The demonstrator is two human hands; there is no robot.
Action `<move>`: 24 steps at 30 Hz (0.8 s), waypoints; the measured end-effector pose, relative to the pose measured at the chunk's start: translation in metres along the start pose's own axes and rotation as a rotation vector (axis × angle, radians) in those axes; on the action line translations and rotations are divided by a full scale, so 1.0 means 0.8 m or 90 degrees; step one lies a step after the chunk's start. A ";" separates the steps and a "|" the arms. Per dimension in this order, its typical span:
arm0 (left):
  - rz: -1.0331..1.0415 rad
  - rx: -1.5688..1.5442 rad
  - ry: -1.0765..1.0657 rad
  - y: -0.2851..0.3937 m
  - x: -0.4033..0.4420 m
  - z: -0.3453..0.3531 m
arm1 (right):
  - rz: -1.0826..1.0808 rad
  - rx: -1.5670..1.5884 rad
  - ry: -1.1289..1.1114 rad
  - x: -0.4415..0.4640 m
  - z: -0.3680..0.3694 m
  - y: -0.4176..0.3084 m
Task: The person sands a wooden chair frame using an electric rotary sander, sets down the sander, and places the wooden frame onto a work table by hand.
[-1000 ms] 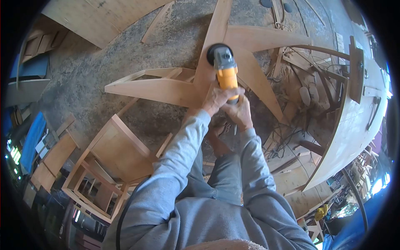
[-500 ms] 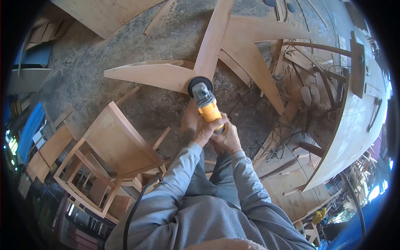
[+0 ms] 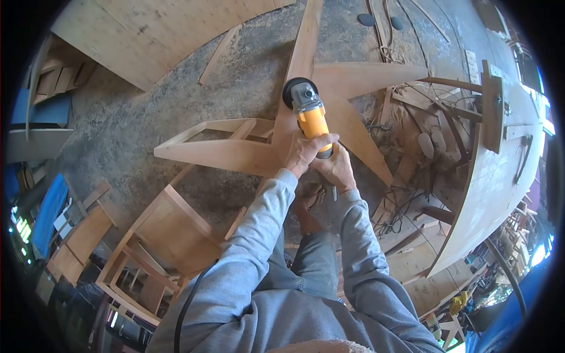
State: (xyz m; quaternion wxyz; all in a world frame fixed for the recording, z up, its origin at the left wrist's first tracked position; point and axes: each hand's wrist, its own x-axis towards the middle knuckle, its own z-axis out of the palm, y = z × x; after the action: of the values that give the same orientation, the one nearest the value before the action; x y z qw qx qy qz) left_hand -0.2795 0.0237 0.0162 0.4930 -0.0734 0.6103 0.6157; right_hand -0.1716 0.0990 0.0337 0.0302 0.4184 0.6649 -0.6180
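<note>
My left hand (image 3: 302, 154) is wrapped round the yellow body of an angle grinder (image 3: 313, 122). My right hand (image 3: 338, 169) closes on its rear end. A round dark disc (image 3: 291, 93) at the tool's head lies over a long wooden beam (image 3: 304, 50); whether it touches the wood I cannot tell. From that beam, tapered wooden pieces spread out: a left arm (image 3: 220, 154), a right arm (image 3: 371, 76) and a lower right one (image 3: 362, 141). Part of the joint is hidden under the grinder and my hands.
A wooden cabinet frame (image 3: 176, 229) stands at lower left, and a large plywood sheet (image 3: 159, 35) is at upper left. A pale curved panel (image 3: 479, 194) rises on the right. Wood scraps and cables (image 3: 391, 217) litter the floor there. A black cord (image 3: 187, 306) runs beside my left arm.
Both hands have pushed the grinder forward and slightly right, from near the left arm's joint to farther up the beam. My view has shifted, and a bare foot now shows below my hands.
</note>
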 end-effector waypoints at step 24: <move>0.076 0.029 -0.109 0.182 0.273 0.048 | -0.051 0.041 0.063 0.271 -0.052 -0.129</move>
State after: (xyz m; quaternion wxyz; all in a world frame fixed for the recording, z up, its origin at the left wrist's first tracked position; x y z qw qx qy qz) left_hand -0.4711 0.2018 -0.0269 0.5074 0.0272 0.5828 0.6342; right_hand -0.3533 0.2584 0.0047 -0.0410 0.4224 0.6616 -0.6183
